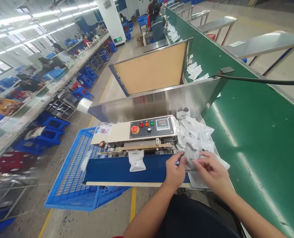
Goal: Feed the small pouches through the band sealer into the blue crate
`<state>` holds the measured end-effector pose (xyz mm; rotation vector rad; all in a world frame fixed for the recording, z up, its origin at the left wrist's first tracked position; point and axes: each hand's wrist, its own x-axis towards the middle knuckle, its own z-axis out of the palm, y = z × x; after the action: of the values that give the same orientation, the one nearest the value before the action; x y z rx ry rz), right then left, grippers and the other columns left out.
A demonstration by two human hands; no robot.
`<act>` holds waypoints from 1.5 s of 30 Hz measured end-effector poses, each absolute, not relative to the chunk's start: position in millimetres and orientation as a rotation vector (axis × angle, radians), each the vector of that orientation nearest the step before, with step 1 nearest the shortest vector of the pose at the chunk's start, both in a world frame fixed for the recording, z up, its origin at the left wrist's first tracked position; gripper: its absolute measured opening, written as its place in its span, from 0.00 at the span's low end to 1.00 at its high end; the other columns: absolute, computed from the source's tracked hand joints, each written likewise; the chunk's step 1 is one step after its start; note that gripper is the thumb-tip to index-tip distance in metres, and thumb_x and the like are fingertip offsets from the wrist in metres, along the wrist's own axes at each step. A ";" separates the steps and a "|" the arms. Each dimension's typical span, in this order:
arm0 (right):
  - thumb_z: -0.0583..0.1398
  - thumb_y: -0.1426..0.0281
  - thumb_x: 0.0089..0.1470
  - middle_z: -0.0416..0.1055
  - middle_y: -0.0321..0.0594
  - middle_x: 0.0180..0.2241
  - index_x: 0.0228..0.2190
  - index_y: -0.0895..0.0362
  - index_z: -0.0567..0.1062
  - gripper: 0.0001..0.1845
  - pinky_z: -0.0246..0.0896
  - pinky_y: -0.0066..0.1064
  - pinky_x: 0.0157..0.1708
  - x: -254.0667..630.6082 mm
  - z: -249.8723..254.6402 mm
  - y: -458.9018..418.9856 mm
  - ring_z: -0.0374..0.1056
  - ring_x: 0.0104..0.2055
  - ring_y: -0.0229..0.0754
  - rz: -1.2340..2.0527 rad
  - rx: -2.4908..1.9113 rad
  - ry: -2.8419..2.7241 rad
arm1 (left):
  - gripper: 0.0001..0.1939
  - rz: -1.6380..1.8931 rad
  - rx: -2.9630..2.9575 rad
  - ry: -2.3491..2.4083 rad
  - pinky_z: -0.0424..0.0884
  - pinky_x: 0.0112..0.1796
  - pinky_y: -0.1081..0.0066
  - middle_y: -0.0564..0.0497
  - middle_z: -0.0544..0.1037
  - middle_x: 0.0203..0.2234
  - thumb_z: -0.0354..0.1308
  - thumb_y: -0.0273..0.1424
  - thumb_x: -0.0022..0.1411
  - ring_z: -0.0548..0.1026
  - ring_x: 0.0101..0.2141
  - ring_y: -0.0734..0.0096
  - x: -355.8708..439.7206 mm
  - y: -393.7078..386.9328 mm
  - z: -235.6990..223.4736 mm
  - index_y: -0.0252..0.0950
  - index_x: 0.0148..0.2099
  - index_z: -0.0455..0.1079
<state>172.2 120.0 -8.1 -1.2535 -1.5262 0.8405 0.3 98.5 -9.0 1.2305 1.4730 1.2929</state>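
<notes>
Left hand (175,172) and right hand (213,169) pinch a pale pouch (191,154) before a pouch heap (198,130) apparently still left, while another pouch (137,162) already lies on the blue belt (107,170).

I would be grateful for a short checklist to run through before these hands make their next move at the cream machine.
1. Silvery-white plastic pouch held: ok, between the left hand and right hand.
2. Held pouch's mouth open: cannot tell.
3. White plastic pouch lying on the blue conveyor belt: ok, its top edge at the machine.
4. Small rectangular digital display readable: not ok, figures too blurred.
5. Round red push button released: cannot tell.
6. Blue slatted plastic crate at the belt's left end: ok.
</notes>
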 end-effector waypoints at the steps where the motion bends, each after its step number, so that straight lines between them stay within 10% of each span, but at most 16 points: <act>1: 0.70 0.50 0.60 0.78 0.45 0.34 0.35 0.51 0.82 0.17 0.74 0.39 0.37 173.4 -6.1 112.2 0.79 0.46 0.55 0.950 -1.234 -1.483 | 0.26 1.251 1.250 1.450 0.77 0.45 0.65 0.43 0.86 0.39 0.55 0.51 0.77 0.82 0.40 0.58 5.2 100.2 -9.6 0.35 0.49 0.84; 5: 0.69 0.46 0.59 0.80 0.42 0.38 0.52 0.52 0.81 0.29 0.66 0.33 0.21 179.8 -6.9 100.9 0.69 0.23 0.40 1.249 -1.356 -1.118 | 0.32 1.205 1.231 1.485 0.66 0.32 0.71 0.50 0.76 0.24 0.50 0.53 0.78 0.69 0.28 0.68 17.7 92.2 -11.4 0.35 0.33 0.79; 14: 0.73 0.44 0.47 0.66 0.35 0.17 0.23 0.55 0.79 0.27 0.53 0.31 0.20 177.4 -33.8 135.1 0.57 0.20 0.38 1.362 -1.661 -0.935 | 0.28 1.154 0.751 1.645 0.58 0.27 0.72 0.53 0.68 0.18 0.62 0.53 0.66 0.63 0.23 0.72 9.0 110.1 -36.9 0.35 0.24 0.74; 21: 0.71 0.43 0.49 0.64 0.33 0.16 0.23 0.54 0.76 0.28 0.51 0.31 0.20 138.5 -43.4 170.4 0.56 0.18 0.37 1.667 -1.605 -1.106 | 0.29 1.287 0.444 1.666 0.62 0.27 0.73 0.53 0.72 0.19 0.68 0.56 0.58 0.66 0.23 0.73 -34.3 112.6 -54.5 0.33 0.28 0.78; 27: 0.66 0.52 0.56 0.80 0.51 0.36 0.40 0.58 0.84 0.23 0.70 0.45 0.45 164.4 -58.2 292.8 0.75 0.44 0.57 0.657 -1.840 -1.579 | 0.28 1.544 0.375 1.924 0.79 0.40 0.65 0.42 0.85 0.38 0.69 0.53 0.64 0.83 0.38 0.59 -80.1 58.2 -37.3 0.33 0.51 0.83; 31: 0.66 0.60 0.53 0.79 0.57 0.51 0.32 0.56 0.82 0.12 0.68 0.49 0.55 168.5 -59.4 346.5 0.73 0.56 0.61 0.565 -1.884 -1.709 | 0.28 1.585 0.488 2.086 0.80 0.38 0.64 0.42 0.84 0.36 0.61 0.55 0.70 0.82 0.35 0.61 -90.1 22.3 -21.4 0.34 0.51 0.83; 39: 0.63 0.52 0.63 0.70 0.38 0.23 0.25 0.49 0.70 0.20 0.72 0.39 0.44 171.4 -3.1 199.0 0.79 0.53 0.58 0.535 -1.458 -1.667 | 0.17 1.448 1.275 1.708 0.80 0.53 0.58 0.40 0.86 0.49 0.59 0.41 0.76 0.84 0.50 0.54 -29.6 54.5 3.8 0.38 0.55 0.83; 45: 0.65 0.42 0.60 0.79 0.44 0.28 0.34 0.52 0.82 0.26 0.72 0.39 0.29 163.8 7.5 103.2 0.74 0.26 0.47 1.270 -1.383 -1.389 | 0.20 1.318 1.256 1.500 0.78 0.47 0.61 0.40 0.86 0.41 0.55 0.42 0.77 0.82 0.42 0.55 11.6 84.7 -0.6 0.36 0.49 0.85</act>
<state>163.8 103.2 7.5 -1.3830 -1.3893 1.2701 11.6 84.7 -0.6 1.2564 1.5002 1.3177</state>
